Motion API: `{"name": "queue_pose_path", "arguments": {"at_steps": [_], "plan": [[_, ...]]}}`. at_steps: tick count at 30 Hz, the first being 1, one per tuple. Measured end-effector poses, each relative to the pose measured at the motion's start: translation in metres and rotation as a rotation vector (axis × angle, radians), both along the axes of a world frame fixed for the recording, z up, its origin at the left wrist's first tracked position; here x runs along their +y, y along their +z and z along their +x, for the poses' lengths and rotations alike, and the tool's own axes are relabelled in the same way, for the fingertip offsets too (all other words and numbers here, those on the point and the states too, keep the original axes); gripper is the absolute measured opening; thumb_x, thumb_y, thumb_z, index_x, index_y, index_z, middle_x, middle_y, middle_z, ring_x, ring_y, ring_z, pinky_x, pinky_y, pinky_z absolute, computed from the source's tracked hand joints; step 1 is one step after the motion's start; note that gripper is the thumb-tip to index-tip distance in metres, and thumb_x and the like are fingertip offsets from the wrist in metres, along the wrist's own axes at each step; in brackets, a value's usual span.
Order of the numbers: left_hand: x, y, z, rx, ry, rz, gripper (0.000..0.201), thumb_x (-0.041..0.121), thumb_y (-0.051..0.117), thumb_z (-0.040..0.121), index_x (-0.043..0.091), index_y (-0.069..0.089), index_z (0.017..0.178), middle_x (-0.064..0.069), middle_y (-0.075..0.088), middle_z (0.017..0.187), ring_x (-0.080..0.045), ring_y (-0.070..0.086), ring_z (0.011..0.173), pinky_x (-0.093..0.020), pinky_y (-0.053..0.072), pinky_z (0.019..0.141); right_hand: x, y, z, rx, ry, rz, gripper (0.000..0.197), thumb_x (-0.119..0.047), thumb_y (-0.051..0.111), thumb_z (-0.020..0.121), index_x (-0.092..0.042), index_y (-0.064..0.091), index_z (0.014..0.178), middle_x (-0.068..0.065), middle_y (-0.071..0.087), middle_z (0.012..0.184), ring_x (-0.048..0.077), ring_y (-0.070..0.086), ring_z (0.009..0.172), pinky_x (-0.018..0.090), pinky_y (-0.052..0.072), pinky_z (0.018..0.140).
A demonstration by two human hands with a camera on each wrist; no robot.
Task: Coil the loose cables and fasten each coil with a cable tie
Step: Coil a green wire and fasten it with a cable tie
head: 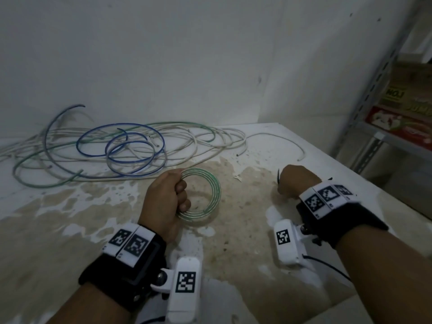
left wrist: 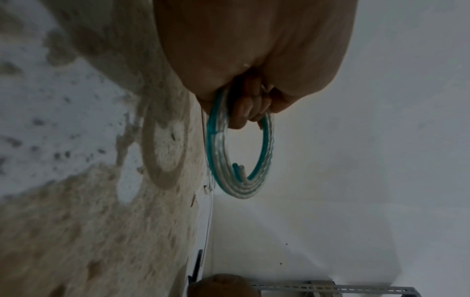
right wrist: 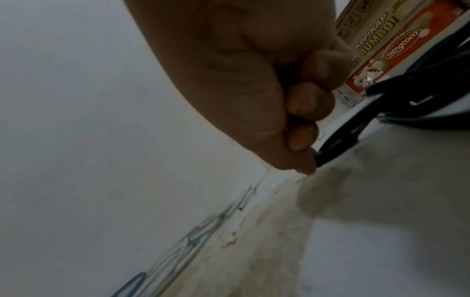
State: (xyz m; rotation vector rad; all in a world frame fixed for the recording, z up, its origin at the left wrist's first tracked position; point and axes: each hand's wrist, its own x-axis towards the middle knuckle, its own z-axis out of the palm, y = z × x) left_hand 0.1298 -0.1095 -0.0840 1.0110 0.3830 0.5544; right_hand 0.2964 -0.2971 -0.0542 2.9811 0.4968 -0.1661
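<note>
— Item one, what's in the left hand (head: 164,199)?
— One coil (head: 203,195) of green-and-clear cable, several turns, round. Fingers (left wrist: 244,112) curled through the ring and gripping its left side; the rest of the ring hangs free just above the tabletop (head: 245,230), over its worn brown patch.

— Item two, right hand (head: 295,183)?
— One black cable tie (head: 278,176). Fingers (right wrist: 302,138) folded in, pinching the tie against the thumb; its tip sticks up past the knuckles. Hand sits low over the tabletop, well apart from the coil.

— Item three, stock remaining?
— One heap of loose cables (head: 121,146), blue, green and white, tangled along the back of the tabletop against the wall (head: 163,54).

— Anything else?
— Metal shelf (head: 374,94) at right, printed cartons (head: 402,108) on it.
</note>
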Motion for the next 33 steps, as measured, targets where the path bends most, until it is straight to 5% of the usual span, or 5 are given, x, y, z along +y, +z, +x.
{"name": "queue_pose_path", "arguments": {"at_steps": [4,10,17,24,33], "plan": [[0.004,-0.003,0.001,-0.006,0.024,-0.011,0.026,0.01,0.037,0.1,0.014,0.047,0.077,0.006,0.034,0.051,-0.005,0.023,0.037,-0.017,0.024,0.036,0.004,0.032,-0.007,-0.051,0.02,0.329,0.025,-0.022,0.052,0.091,-0.001,0.058,0.078,0.009,0.053,0.082,0.021,0.048,0.069,0.024,0.037,0.059],[0.013,-0.004,0.001,-0.012,0.059,-0.022,0.026,0.008,0.036,0.099,0.015,0.043,0.075,0.004,0.035,0.056,-0.006,0.024,0.039,-0.018,0.023,0.036,0.008,0.069,-0.022,-0.031,0.01,0.772,0.019,-0.005,0.046,0.089,0.005,0.062,0.09,0.017,0.068,0.085,0.019,0.056,0.059,0.025,0.038,0.049],[0.018,-0.008,0.002,0.001,0.041,-0.023,0.022,0.01,0.037,0.099,0.015,0.046,0.081,0.005,0.035,0.056,-0.005,0.022,0.039,-0.019,0.019,0.037,-0.008,0.057,-0.011,0.192,-0.037,0.753,0.017,-0.009,0.054,0.093,0.002,0.064,0.086,0.014,0.066,0.08,0.02,0.058,0.061,0.027,0.048,0.052],[0.018,-0.005,0.001,0.002,0.106,0.048,0.026,0.01,0.037,0.1,0.016,0.048,0.078,0.004,0.036,0.057,-0.007,0.023,0.041,-0.018,0.022,0.038,0.01,0.061,-0.038,-0.058,0.09,0.868,0.022,-0.017,0.055,0.089,-0.007,0.07,0.076,0.006,0.069,0.066,0.015,0.054,0.046,0.021,0.04,0.045],[0.023,0.003,-0.001,-0.047,0.229,0.076,0.026,0.017,0.031,0.103,0.015,0.048,0.085,0.004,0.036,0.055,-0.006,0.023,0.039,-0.02,0.02,0.04,0.073,0.024,-0.101,0.567,0.114,0.669,0.026,-0.011,0.054,0.089,0.005,0.071,0.078,0.005,0.061,0.051,0.016,0.043,0.036,0.019,0.035,0.039]]}}
